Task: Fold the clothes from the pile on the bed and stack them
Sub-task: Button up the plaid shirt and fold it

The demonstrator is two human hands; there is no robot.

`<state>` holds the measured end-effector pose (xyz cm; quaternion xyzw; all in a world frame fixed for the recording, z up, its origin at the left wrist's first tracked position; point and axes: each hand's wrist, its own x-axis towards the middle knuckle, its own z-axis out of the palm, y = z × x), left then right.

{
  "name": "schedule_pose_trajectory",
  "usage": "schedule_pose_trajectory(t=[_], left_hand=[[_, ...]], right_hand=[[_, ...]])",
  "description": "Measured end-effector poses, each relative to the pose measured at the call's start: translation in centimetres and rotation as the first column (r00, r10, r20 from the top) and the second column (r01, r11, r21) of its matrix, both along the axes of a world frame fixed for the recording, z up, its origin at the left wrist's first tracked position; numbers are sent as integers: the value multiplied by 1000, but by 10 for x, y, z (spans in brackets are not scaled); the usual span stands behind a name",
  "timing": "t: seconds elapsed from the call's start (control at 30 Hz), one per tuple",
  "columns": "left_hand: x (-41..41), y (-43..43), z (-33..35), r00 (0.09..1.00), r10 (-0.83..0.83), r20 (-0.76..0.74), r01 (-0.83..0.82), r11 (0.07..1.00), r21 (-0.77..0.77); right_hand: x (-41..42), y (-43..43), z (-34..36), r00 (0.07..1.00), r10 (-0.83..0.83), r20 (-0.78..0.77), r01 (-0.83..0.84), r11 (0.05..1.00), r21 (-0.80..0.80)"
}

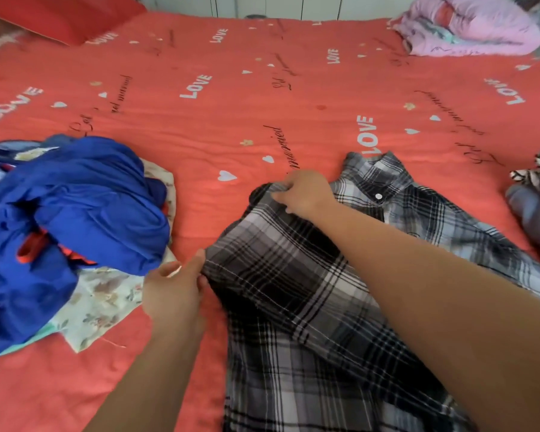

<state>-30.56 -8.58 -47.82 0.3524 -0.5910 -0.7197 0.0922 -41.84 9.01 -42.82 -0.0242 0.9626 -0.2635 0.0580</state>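
- Bed, red cover, held everything.
- Plaid shirt lay center-R on bed, L side folded over.
- Pile, blue garment on top, sat L, near shirt.
- R hand pinched fold's far corner.
- L hand pinched fold's near edge.

A black, grey and white plaid shirt lies flat on the coral-red bed, collar at the far end, its left side folded in over the body. Left of it sits a crumpled pile of clothes, a bright blue garment topmost over pale floral fabric.
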Motion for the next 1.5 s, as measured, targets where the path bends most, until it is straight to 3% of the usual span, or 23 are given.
schedule_pose_trajectory(t=[0.07,0.13,0.27,0.3,0.37,0.43,0.5,0.53,0.57,0.6,0.63,0.67,0.73,0.83,0.93,1.07,1.17,1.23,1.3,1.4,1.5], left_hand=[[-4,-13,-2,993,105,-53,-109,991,-78],[-8,-21,-5,980,182,-81,-188,979,-75],[-2,-24,-18,984,161,-75,-153,982,107],[3,-22,-22,989,126,-77,-120,989,84],[15,-13,-24,997,36,-69,-46,986,-158],[35,0,-22,983,-127,-131,53,886,-460],[59,19,-24,882,-445,-157,210,669,-713],[69,27,-27,795,-604,-57,296,468,-833],[78,33,-34,696,-708,121,371,211,-904],[84,37,-39,606,-721,336,444,-43,-895],[88,38,-45,537,-665,519,511,-232,-827],[90,39,-46,493,-599,631,568,-328,-755],[93,46,-39,498,-563,660,592,-336,-733],[102,75,-21,512,-667,542,522,-260,-813],[124,114,-9,374,-770,516,514,-291,-807],[154,158,-6,217,-815,537,523,-367,-769],[170,187,-7,131,-802,582,546,-432,-718],[177,201,-9,85,-779,621,563,-477,-675],[180,208,-12,39,-732,681,575,-541,-614],[179,210,-16,15,-674,739,572,-600,-559],[174,213,-14,29,-692,722,585,-573,-573]], right_hand=[[-11,-23,2,998,-30,-60,21,989,-149],[-15,-44,-1,998,-12,-66,1,987,-163],[11,-46,-10,996,56,-70,-70,974,-215],[23,-38,-11,995,57,-83,-75,970,-233],[55,-16,-16,995,70,-71,-83,975,-207],[98,9,-23,992,105,-73,-110,992,-66],[145,34,-33,982,150,-113,-140,986,88],[167,44,-38,982,168,-86,-151,973,173],[187,56,-44,985,173,-17,-163,952,260],[203,67,-49,984,164,71,-178,926,332],[215,79,-55,977,140,161,-193,904,382],[227,90,-57,967,111,229,-198,892,406],[248,108,-57,973,83,217,-164,907,388],[273,128,-45,998,51,27,-57,939,338],[297,151,-34,995,4,-104,30,948,317],[323,202,-24,913,-350,-211,393,892,223],[339,241,-23,792,-609,-43,606,776,176],[345,257,-26,772,-617,152,587,784,203],[347,269,-26,795,-571,205,514,813,272],[341,285,-4,793,-608,32,573,764,297],[326,290,29,762,-622,-180,648,727,229]])
